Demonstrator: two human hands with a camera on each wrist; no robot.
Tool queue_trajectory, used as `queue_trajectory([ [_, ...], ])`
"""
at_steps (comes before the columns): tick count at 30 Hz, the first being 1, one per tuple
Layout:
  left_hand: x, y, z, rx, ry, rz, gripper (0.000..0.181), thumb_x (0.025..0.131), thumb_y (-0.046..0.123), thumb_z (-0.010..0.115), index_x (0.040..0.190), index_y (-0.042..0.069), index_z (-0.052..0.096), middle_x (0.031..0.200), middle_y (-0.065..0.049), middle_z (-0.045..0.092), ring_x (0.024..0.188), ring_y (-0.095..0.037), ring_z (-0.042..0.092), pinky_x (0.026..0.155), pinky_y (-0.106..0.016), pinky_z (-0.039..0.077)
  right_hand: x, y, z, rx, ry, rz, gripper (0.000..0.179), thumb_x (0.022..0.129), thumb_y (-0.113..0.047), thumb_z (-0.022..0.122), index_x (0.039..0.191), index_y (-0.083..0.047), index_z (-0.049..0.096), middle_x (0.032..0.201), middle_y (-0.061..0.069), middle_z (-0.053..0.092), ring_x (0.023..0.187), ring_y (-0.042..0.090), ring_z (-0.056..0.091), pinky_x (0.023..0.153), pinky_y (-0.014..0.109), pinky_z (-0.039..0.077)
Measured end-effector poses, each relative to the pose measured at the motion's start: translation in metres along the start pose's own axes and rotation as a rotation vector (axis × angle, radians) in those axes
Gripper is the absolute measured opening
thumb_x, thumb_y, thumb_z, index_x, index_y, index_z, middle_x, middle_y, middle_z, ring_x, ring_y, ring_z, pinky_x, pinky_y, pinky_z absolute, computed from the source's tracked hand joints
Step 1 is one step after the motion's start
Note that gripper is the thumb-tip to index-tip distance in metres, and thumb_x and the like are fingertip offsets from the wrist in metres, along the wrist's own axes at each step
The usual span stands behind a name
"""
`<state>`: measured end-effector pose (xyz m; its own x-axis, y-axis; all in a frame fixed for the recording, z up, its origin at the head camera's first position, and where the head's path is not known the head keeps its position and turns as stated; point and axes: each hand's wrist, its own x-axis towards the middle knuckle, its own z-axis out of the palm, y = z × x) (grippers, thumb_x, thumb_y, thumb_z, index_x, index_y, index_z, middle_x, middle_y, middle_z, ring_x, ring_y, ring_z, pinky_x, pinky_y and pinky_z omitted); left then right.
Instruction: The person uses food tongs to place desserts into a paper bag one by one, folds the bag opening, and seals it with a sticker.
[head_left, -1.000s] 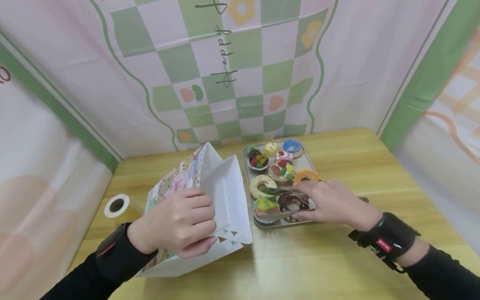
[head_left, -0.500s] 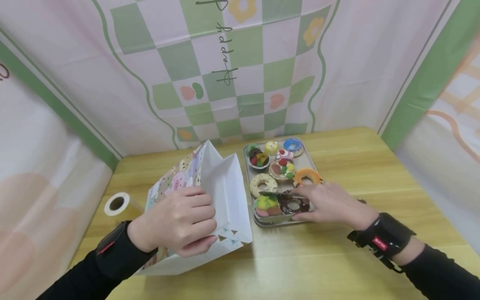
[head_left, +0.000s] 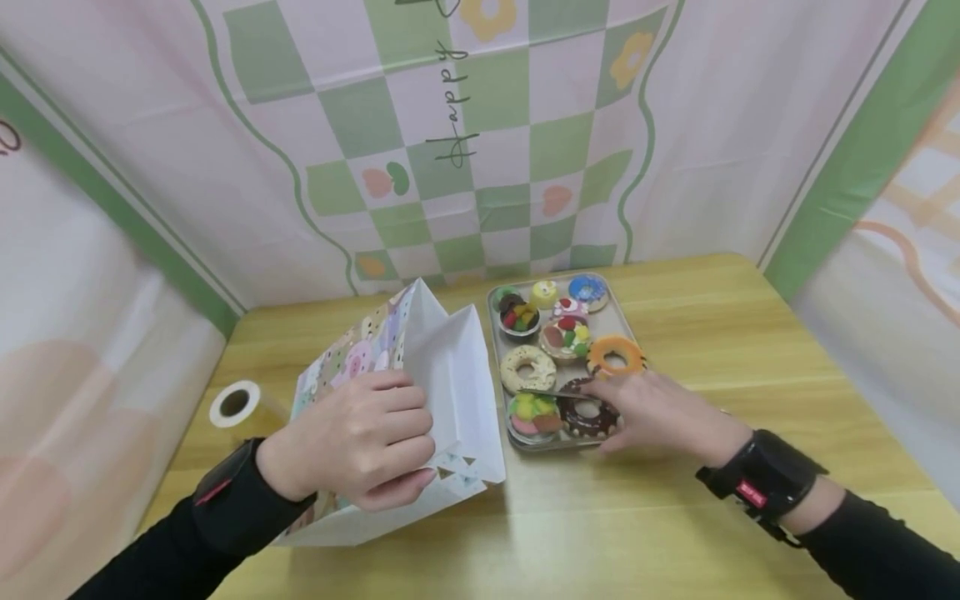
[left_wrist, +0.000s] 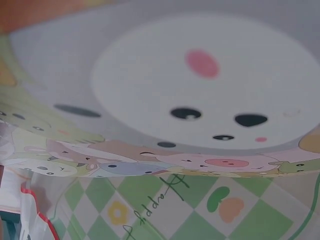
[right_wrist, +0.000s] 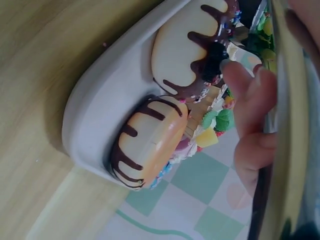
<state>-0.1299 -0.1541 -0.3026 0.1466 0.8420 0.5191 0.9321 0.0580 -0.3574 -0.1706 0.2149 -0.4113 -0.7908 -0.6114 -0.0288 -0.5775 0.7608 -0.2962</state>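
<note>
My left hand (head_left: 367, 442) grips the edge of a white paper bag (head_left: 465, 392) printed with cartoon animals, which leans with its mouth facing right. The left wrist view is filled by the bag's printed side (left_wrist: 200, 90). My right hand (head_left: 660, 417) holds metal tongs (head_left: 558, 393) low over the near end of a tray (head_left: 622, 312). Below the tongs lie a fruit-topped tart (head_left: 534, 412) and a chocolate donut (head_left: 576, 423). I cannot tell whether the tongs touch either. In the right wrist view the tongs (right_wrist: 287, 125) stand beside my curled fingers (right_wrist: 255, 100).
More toy pastries share the tray: a cream donut (head_left: 513, 371), an orange donut (head_left: 617, 343), a blue donut (head_left: 587, 290) and several cakes. A roll of tape (head_left: 240, 402) stands left of the bag. Printed curtains surround the wooden table.
The tongs' arms, seen wide apart earlier, now show mostly as one thin arm over the tart. My right hand has shifted slightly; the left keeps its hold on the bag.
</note>
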Motion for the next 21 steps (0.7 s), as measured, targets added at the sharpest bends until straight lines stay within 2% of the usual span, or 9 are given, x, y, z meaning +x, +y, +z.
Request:
queue_trajectory([
  [5,0.0002,0.0002,-0.0007,-0.006,0.003,-0.005,0.036,0.102,0.021,0.05,0.066,0.02,0.046,0.06,0.006,0.037,0.057,-0.013,0.035,0.062,-0.028,0.035,-0.0009,-0.0029,-0.0029,-0.029,-0.028,-0.014,0.072,0.078,-0.038,0.091,0.137,-0.006,0.065,0.111,0.013,0.077,0.072,0.001,0.062,0.069,0.028,0.059],
  [9,-0.0002,0.0009,-0.0014,-0.007,0.003,-0.009,0.036,0.102,0.021,0.05,0.066,0.02,0.046,0.06,0.006,0.037,0.057,-0.013,0.035,0.062,-0.028,0.034,-0.0031,-0.0024,-0.0022,-0.108,0.014,-0.079,0.066,0.084,-0.041,0.085,0.137,-0.006,0.065,0.109,0.013,0.078,0.066,-0.001,0.059,0.062,0.025,0.056],
  [13,-0.0003,0.0011,-0.0017,-0.009,0.005,-0.01,0.037,0.102,0.021,0.05,0.066,0.02,0.046,0.06,0.005,0.036,0.058,-0.013,0.034,0.062,-0.028,0.033,-0.0045,-0.0005,-0.0004,-0.163,0.048,-0.117,0.065,0.087,-0.043,0.083,0.137,-0.005,0.065,0.098,0.009,0.078,0.059,-0.002,0.054,0.055,0.02,0.049],
  [18,-0.0005,0.0016,-0.0022,-0.004,0.003,-0.006,0.036,0.102,0.021,0.05,0.066,0.02,0.046,0.06,0.005,0.036,0.057,-0.013,0.035,0.062,-0.028,0.034,-0.0058,0.0028,0.0012,-0.137,0.048,-0.124,0.064,0.088,-0.04,0.082,0.138,-0.005,0.064,0.087,0.004,0.075,0.054,-0.005,0.045,0.053,0.017,0.043],
  [21,-0.0009,0.0022,-0.0025,-0.005,0.001,-0.01,0.036,0.102,0.022,0.05,0.066,0.02,0.046,0.061,0.005,0.037,0.058,-0.013,0.036,0.062,-0.028,0.035,-0.0068,0.0047,0.0011,-0.117,0.047,-0.125,0.064,0.089,-0.04,0.081,0.14,-0.006,0.064,0.09,0.005,0.077,0.055,-0.005,0.047,0.055,0.018,0.045],
])
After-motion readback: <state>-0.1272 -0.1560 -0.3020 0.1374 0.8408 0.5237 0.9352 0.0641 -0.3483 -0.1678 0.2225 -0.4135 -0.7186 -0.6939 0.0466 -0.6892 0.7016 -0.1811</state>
